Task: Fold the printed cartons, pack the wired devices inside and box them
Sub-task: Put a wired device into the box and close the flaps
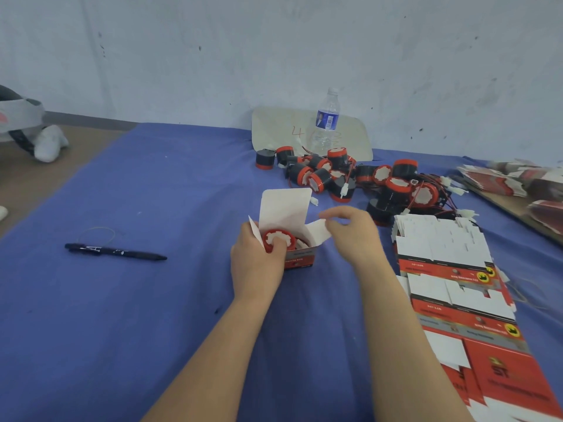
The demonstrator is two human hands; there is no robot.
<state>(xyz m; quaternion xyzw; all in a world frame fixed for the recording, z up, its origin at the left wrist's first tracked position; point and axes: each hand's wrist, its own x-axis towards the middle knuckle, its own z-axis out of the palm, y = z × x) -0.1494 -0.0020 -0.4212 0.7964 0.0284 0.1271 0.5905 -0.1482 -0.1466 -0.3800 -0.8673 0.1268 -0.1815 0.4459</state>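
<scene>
A small red printed carton (300, 259) stands open on the blue cloth, its white lid flap (285, 205) upright. A red-and-black round wired device (278, 239) sits in its mouth. My left hand (259, 263) grips the carton's left side, with the thumb pressing on the device. My right hand (350, 236) pinches the carton's right side flap (318, 229). A heap of more wired devices (359, 178) lies behind. Flat printed cartons (454, 287) are fanned out to the right.
A black pen (115, 251) lies on the cloth at the left. A clear water bottle (326, 123) stands by the wall on a pale board (274, 129). More flat cartons (518, 181) are stacked at the far right.
</scene>
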